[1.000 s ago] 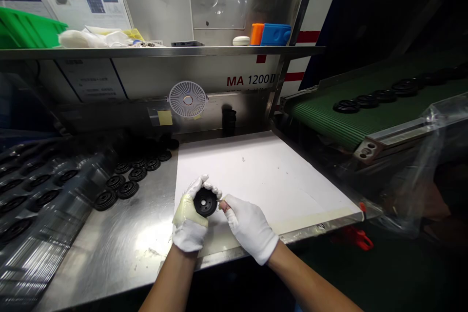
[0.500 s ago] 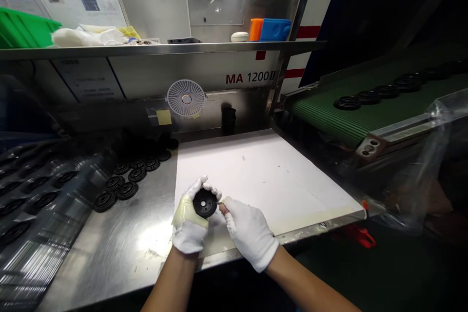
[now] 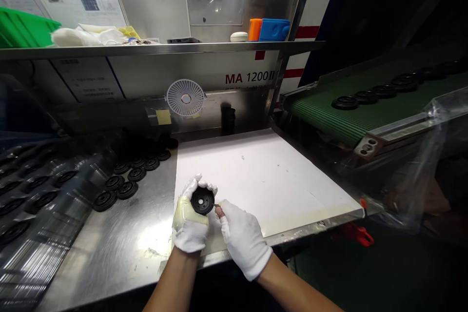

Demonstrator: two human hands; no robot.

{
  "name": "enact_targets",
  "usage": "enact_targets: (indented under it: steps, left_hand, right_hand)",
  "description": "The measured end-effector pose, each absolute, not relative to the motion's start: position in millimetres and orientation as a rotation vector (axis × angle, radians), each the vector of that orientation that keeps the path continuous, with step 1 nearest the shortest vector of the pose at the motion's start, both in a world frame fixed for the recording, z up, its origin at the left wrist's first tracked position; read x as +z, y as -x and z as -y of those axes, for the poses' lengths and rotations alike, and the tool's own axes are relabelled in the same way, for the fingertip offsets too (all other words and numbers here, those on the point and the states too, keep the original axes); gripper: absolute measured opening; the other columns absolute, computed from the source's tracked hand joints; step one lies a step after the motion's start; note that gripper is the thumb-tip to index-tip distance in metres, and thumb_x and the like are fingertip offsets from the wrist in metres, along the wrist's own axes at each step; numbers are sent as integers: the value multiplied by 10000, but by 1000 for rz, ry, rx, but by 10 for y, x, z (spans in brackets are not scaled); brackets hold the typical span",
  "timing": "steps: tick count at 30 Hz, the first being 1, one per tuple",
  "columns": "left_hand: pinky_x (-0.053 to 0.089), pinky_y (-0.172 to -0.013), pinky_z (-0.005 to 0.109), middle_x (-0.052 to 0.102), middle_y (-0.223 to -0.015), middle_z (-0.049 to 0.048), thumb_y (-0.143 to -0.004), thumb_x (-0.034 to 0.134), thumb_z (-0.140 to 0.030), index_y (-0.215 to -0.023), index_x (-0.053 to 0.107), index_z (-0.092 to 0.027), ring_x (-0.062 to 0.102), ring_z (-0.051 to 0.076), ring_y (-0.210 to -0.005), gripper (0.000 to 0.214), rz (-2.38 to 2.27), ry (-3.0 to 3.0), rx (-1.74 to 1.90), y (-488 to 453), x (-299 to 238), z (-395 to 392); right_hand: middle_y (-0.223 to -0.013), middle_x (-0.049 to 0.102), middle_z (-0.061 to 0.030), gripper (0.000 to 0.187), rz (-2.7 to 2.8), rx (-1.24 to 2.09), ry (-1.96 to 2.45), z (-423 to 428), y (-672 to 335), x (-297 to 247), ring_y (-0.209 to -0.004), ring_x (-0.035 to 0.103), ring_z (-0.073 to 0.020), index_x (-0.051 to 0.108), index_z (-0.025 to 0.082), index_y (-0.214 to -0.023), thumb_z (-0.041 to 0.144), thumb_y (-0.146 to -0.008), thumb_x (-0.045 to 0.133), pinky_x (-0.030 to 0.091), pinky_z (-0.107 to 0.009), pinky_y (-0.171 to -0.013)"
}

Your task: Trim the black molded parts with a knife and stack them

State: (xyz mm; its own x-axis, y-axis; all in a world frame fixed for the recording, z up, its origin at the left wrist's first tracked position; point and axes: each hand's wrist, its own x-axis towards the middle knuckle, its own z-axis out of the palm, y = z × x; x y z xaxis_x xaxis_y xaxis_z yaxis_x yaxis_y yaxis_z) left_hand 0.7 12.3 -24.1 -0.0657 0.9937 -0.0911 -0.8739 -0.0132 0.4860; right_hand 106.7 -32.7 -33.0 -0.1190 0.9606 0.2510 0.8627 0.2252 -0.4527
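My left hand (image 3: 190,222), in a white glove, is closed around a round black plastic part (image 3: 202,200) and holds it up over the near edge of a white mat (image 3: 263,175). My right hand (image 3: 243,239), also gloved, is pinched on a small thin tool (image 3: 217,204) whose tip touches the part's right rim. Both hands hover just above the mat's front left corner.
Rows of the same black parts (image 3: 126,178) lie on the steel bench (image 3: 120,243) to the left, beside a clear plastic bag (image 3: 32,214) holding more. A green conveyor belt (image 3: 351,117) at the right carries several parts. A small white fan (image 3: 185,98) stands at the back under a shelf (image 3: 157,49).
Both hands have shifted slightly left and nearer with the part; the right hand drew closer to the body while its tool stays at the part's rim.
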Motion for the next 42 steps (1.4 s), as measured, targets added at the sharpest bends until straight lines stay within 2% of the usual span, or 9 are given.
enact_targets:
  steps: [8, 12, 14, 19, 24, 27, 32, 37, 42]
  left_hand:
    - [472, -825, 321, 578, -729, 1, -753, 584, -168, -921, 615, -184, 572, 114, -715, 171, -497, -366, 1620, -33, -248, -106]
    - [476, -833, 389, 638, -961, 106, -741, 561, -206, -1064, 595, -161, 610, 205, -864, 328, -602, -387, 1401, 60, -221, -65]
    - [492, -786, 408, 644, -953, 139, -727, 535, -217, -1078, 592, -127, 618, 235, -846, 367, -642, -389, 1295, 105, -204, -45]
    - [501, -612, 325, 592, -659, 42, -686, 573, -164, -956, 627, -117, 575, 168, -617, 279, -625, -347, 1388, 88, -176, -65]
    - [500, -649, 302, 560, -652, 16, -706, 612, -168, -847, 629, -146, 555, 129, -614, 143, -599, -329, 1452, -5, -206, -118]
    - [496, -738, 293, 585, -701, 2, -718, 603, -170, -921, 619, -187, 581, 120, -678, 204, -590, -321, 1576, -23, -232, -108]
    - [498, -769, 423, 635, -950, 117, -707, 563, -182, -1065, 589, -165, 612, 245, -876, 359, -598, -321, 1401, 44, -245, -82]
    - [508, -660, 324, 577, -661, 20, -711, 606, -186, -889, 632, -154, 581, 147, -639, 182, -537, -255, 1407, 41, -305, -142]
    - [498, -710, 284, 568, -663, -22, -724, 625, -195, -871, 622, -201, 572, 106, -643, 147, -513, -253, 1499, -26, -346, -172]
  right_hand:
    - [-695, 622, 19, 252, 2030, 354, 1656, 395, -970, -360, -616, 571, -143, 534, 230, -809, 313, -934, 331, 276, -257, -549]
    - [-705, 633, 13, 261, 2000, 352, 1678, 374, -1008, -362, -617, 579, -146, 544, 230, -840, 298, -939, 312, 285, -261, -547]
    - [-749, 648, 10, 241, 1999, 353, 1661, 354, -1048, -353, -643, 589, -147, 551, 233, -887, 287, -935, 321, 296, -258, -561]
    - [-736, 645, 16, 232, 2023, 326, 1681, 312, -1123, -333, -641, 584, -140, 549, 232, -842, 294, -931, 344, 288, -255, -557]
    - [-695, 627, 28, 211, 2047, 294, 1668, 369, -1044, -351, -609, 566, -133, 533, 234, -807, 290, -925, 367, 249, -261, -544]
    - [-692, 626, 21, 224, 2039, 313, 1667, 404, -979, -345, -603, 563, -139, 535, 228, -802, 296, -926, 360, 244, -266, -539]
    - [-731, 639, 15, 207, 2036, 308, 1653, 362, -1036, -341, -628, 580, -148, 546, 231, -838, 278, -919, 362, 260, -270, -552]
    - [-730, 633, 16, 213, 2002, 304, 1707, 326, -1104, -401, -642, 581, -143, 543, 227, -825, 264, -922, 357, 263, -268, -558]
    - [-694, 622, 23, 210, 2001, 309, 1702, 399, -1012, -419, -613, 566, -141, 536, 229, -819, 258, -923, 355, 246, -271, -548]
